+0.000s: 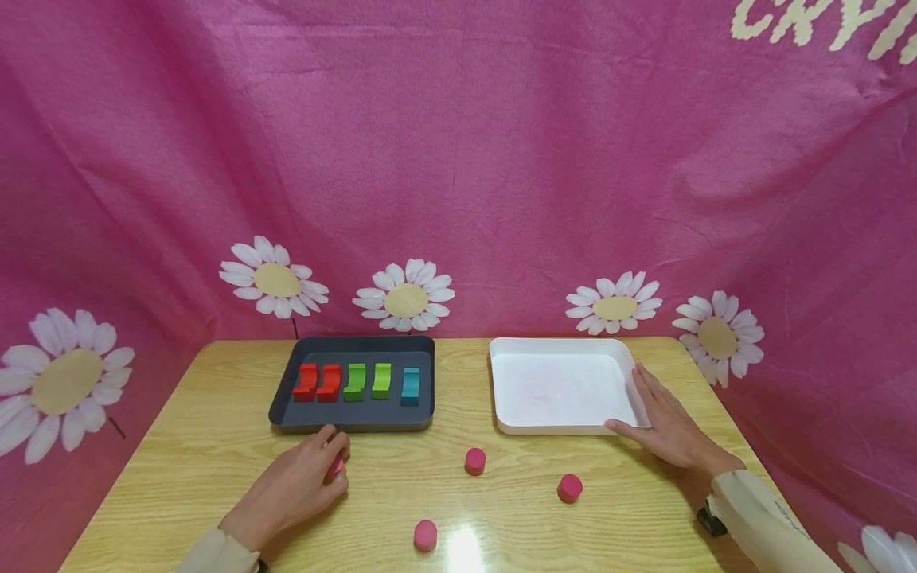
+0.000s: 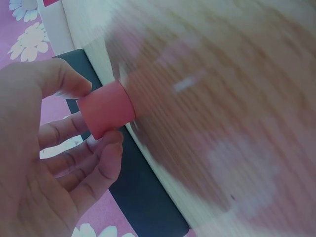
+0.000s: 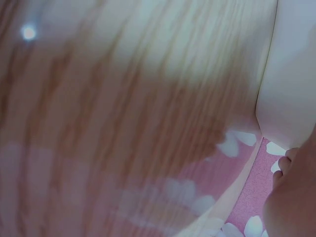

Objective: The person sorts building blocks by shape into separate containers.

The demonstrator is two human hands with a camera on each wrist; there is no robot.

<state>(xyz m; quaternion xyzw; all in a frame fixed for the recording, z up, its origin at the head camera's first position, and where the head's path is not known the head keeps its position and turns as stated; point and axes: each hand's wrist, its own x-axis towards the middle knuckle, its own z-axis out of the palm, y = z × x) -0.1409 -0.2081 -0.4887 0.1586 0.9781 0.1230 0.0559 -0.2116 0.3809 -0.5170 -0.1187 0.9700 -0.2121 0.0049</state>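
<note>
Between the thumb and fingers of my left hand (image 1: 295,484) is a small pinkish-red cylinder block (image 2: 106,109), pinched close over the table just in front of the dark tray (image 1: 351,427). My right hand (image 1: 669,426) lies along the right end of the white tray (image 1: 552,430), thumb at its front corner and the other fingers stretched along its side. Only part of that hand shows in the right wrist view, beside the white tray wall. Three more pink cylinders stand on the table: one near the middle (image 1: 475,461), one further right (image 1: 569,489), one nearest me (image 1: 426,535).
Inside the dark tray sits a row of notched blocks: two red (image 1: 329,383), a green (image 1: 355,383), a lime (image 1: 382,382) and a teal one (image 1: 411,387). A pink cloth with daisies (image 1: 458,175) hangs behind and beside the wooden table (image 1: 387,485).
</note>
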